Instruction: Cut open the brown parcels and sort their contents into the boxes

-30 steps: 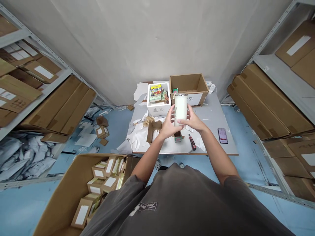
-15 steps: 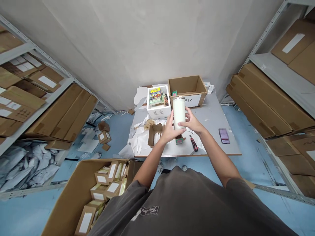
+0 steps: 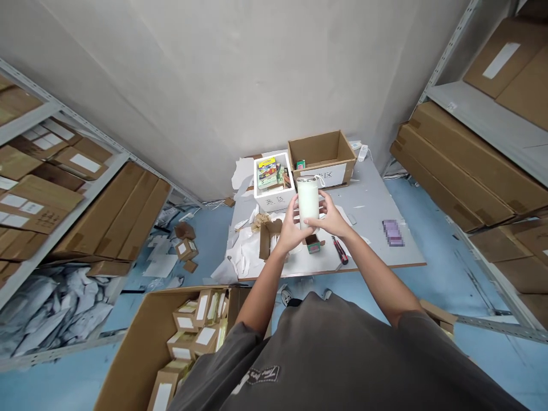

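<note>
Upright between my two hands is a pale green tumbler (image 3: 309, 201) with a metal-rimmed lid and a small white strap at its top right. My left hand (image 3: 293, 229) wraps its left side and lower part. From the right, my right hand (image 3: 331, 218) grips it with the thumb across the front. Below the tumbler, a small green box (image 3: 313, 244) stands open on the table. A red and black box cutter (image 3: 340, 250) lies to its right. Left of my left hand sits an opened brown carton (image 3: 266, 240) with white paper around it.
At the table's (image 3: 377, 228) back stand a white foam box (image 3: 274, 200) of small packages and a large cardboard box (image 3: 323, 149). A purple pixelated item (image 3: 393, 233) lies at the right. A big carton of parcels (image 3: 141, 319) is at my lower left. Loaded shelves flank both sides.
The tumbler has turned in my hands, so its white strap now shows at the right of the lid. It sits slightly lower in view. The camera view has shifted a little.
</note>
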Demonstrator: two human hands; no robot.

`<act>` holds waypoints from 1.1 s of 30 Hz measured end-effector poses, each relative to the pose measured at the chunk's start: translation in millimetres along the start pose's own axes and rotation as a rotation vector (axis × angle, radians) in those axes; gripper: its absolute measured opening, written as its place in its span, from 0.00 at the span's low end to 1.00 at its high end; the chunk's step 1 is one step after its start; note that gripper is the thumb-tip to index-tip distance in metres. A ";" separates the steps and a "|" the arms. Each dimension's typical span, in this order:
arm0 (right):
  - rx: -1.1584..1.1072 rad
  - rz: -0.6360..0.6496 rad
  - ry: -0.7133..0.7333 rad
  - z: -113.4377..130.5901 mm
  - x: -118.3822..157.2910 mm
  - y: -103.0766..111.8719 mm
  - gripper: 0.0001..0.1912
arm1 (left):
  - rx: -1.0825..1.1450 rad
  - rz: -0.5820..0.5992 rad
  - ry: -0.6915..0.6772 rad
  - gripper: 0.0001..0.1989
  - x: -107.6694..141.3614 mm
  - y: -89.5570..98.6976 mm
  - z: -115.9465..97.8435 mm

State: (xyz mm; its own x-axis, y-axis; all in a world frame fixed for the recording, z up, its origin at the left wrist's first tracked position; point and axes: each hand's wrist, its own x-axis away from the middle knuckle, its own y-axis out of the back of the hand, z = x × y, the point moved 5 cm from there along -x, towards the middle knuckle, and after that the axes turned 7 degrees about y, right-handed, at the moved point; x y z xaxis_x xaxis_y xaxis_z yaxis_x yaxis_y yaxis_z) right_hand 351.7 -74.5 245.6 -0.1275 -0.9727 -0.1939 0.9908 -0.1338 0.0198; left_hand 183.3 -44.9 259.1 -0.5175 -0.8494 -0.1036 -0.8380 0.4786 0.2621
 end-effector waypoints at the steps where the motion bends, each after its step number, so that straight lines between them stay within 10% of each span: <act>1: -0.034 0.034 -0.005 -1.1 0.3 -2.1 0.60 | 0.030 0.042 -0.003 0.60 -0.6 -1.9 1.9; 23: -0.001 0.209 0.093 14.9 -37.5 29.1 0.49 | 0.094 0.270 0.113 0.65 0.2 -26.9 53.3; 33: 0.177 -0.047 0.091 -86.7 -40.6 40.2 0.41 | -0.233 0.117 0.266 0.54 -14.7 -18.1 195.0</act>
State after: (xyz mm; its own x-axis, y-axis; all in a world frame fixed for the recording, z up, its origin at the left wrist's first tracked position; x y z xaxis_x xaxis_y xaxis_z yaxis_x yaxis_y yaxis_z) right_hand 400.6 -23.9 169.2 -0.1613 -0.9445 -0.2863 0.9594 -0.2181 0.1790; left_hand 172.4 2.3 68.8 -0.5192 -0.8345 0.1846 -0.6979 0.5387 0.4719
